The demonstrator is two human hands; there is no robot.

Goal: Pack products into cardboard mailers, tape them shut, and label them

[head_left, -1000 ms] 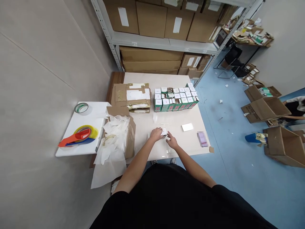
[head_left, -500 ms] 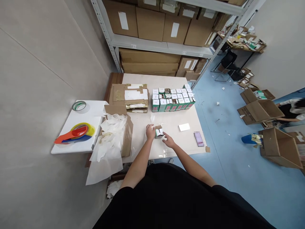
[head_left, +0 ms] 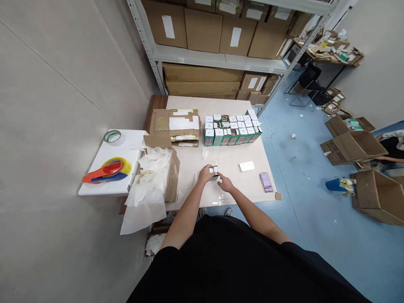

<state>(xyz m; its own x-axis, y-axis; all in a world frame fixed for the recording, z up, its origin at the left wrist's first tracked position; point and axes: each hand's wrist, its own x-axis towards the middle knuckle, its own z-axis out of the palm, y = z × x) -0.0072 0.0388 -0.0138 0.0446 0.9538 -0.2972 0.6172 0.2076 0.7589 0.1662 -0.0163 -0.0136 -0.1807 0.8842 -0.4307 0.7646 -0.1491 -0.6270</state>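
Note:
A small green-and-white carton (head_left: 213, 170) sits near the front of the pale table (head_left: 233, 101). My left hand (head_left: 205, 173) wraps round its left side. My right hand (head_left: 224, 182) presses in from the right, fingers curled at the carton's edge. Clear plastic film (head_left: 217, 198) lies under and in front of both hands. Farther back, several matching green-and-white cartons (head_left: 232, 129) stand in tight rows.
A taped brown cardboard box (head_left: 176, 126) lies at the back left. An open box of white wrapping paper (head_left: 154, 176) stands left of my hands. Tape rolls and a red dispenser (head_left: 105, 171) rest on a white side board. A white card (head_left: 246, 166) lies to the right. Shelving with cartons stands behind.
My right hand has moved in from beside the carton to touch its right side, and both hands have closed on it.

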